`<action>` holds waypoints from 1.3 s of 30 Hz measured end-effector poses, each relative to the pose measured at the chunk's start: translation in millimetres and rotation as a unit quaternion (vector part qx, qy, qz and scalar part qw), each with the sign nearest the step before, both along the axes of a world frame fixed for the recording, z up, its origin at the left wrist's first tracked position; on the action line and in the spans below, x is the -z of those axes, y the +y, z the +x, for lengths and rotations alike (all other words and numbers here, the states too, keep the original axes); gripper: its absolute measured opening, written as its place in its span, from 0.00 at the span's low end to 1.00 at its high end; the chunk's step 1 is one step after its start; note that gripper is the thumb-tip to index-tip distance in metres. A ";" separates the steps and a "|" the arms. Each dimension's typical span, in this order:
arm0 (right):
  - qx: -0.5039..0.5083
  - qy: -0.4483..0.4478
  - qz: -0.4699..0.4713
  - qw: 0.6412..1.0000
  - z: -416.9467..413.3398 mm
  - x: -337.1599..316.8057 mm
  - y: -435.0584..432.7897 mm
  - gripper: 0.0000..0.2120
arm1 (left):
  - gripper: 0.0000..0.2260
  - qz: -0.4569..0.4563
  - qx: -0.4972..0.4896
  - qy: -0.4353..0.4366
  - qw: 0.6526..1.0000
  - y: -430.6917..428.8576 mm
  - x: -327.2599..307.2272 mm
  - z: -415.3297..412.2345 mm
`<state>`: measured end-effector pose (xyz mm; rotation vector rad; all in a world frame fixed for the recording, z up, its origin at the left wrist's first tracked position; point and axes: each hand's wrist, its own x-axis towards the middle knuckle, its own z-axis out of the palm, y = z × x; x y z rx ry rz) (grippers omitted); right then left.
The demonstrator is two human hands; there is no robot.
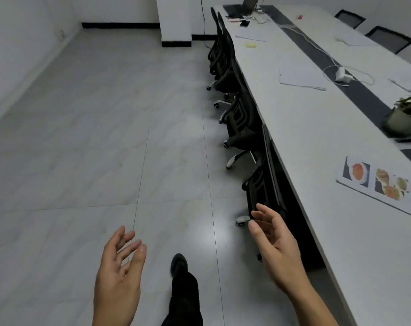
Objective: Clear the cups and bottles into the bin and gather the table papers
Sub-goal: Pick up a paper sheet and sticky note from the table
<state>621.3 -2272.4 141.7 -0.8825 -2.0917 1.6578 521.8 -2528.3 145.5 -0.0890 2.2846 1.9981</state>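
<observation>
A long white table [329, 161] runs along the right. Papers lie on it: a printed sheet with food photos [376, 184] near me, a white stack [302, 78] at the middle, another sheet [250, 35] farther back, and a yellow sticky note [250, 44]. No cups, bottles or bin are in view. My left hand [118, 271] and my right hand [276, 245] hang open and empty over the floor, left of the table edge.
Black office chairs [237, 118] are tucked along the table's near side. A potted plant [405, 114], a white charger with cables [341, 74] and a laptop [244, 8] sit on the table. My dark shoe [178, 264] steps on grey floor tiles [94, 137]. A white pillar [174, 20] stands at the back.
</observation>
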 end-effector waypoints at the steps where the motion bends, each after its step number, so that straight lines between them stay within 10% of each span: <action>1: -0.002 -0.006 0.004 1.000 -30.7 2.5 5.2 0.20 | 0.22 0.000 0.003 -0.004 1.000 5.7 0.8 -34.2; 39: 0.090 -0.046 -0.016 0.995 -1069.7 25.5 425.2 0.17 | 0.18 -0.072 0.079 -0.030 0.994 441.9 7.2 -1135.3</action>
